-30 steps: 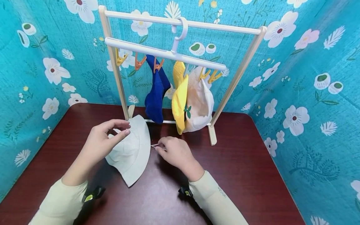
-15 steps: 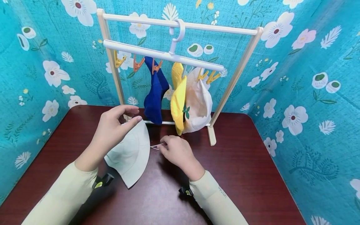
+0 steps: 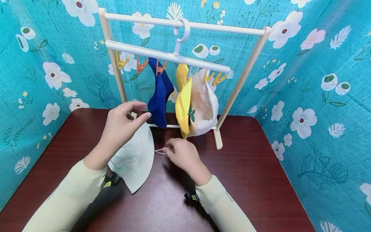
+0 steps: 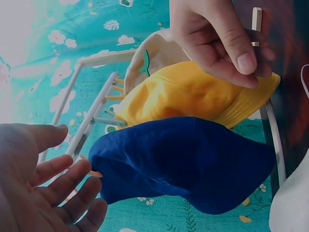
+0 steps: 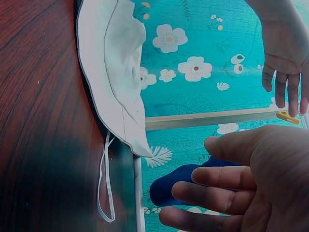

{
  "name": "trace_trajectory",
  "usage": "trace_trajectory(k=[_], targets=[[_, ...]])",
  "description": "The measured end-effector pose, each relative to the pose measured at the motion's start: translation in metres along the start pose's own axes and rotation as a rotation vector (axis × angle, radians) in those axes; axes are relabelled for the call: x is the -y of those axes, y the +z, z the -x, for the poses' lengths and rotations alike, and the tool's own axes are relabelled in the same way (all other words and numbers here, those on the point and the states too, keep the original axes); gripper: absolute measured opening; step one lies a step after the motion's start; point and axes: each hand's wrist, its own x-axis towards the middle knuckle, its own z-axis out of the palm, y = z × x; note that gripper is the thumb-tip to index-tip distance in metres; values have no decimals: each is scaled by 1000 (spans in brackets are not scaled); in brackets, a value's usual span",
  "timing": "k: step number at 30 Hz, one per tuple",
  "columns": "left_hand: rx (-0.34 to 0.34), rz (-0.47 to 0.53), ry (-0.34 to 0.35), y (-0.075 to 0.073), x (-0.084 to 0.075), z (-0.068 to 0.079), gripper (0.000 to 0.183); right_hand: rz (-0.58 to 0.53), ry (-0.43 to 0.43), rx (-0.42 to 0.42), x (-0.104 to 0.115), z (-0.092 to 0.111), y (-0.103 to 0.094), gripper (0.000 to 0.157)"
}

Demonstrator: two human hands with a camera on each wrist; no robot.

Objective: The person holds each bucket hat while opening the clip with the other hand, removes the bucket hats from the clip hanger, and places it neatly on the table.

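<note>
A pale off-white cloth bucket hat point(image 3: 138, 161) lies on the dark red-brown wooden counter point(image 3: 246, 180), partly hidden by the left hand point(image 3: 120, 124), whose fingers stand apart near a hanging royal-blue cloth hat point(image 3: 158, 103). The right hand point(image 3: 184, 153) has its fingers spread, just beside the pale hat's thin white cord loop point(image 5: 109, 186) and clear of it.

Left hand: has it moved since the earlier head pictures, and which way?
Yes. Judged against the rack's left post, the left hand has moved rightward and up in the head view, closer to the blue hat.
</note>
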Motion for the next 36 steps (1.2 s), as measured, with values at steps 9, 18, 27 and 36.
trace_trajectory(k=[9, 18, 27, 36], targets=[[-64, 8, 7, 3, -3, -10, 35, 9, 23, -9, 0, -1, 3, 18], [-97, 29, 1, 5, -11, -24, 37, -10, 29, 1, -1, -1, 2, 20], [-155, 42, 57, 8, -14, -39, 33, -18, 36, 1, -2, -3, 2, 20], [-246, 53, 99, 13, -19, -57, 36, 0, 42, 1, -3, -2, 3, 20]])
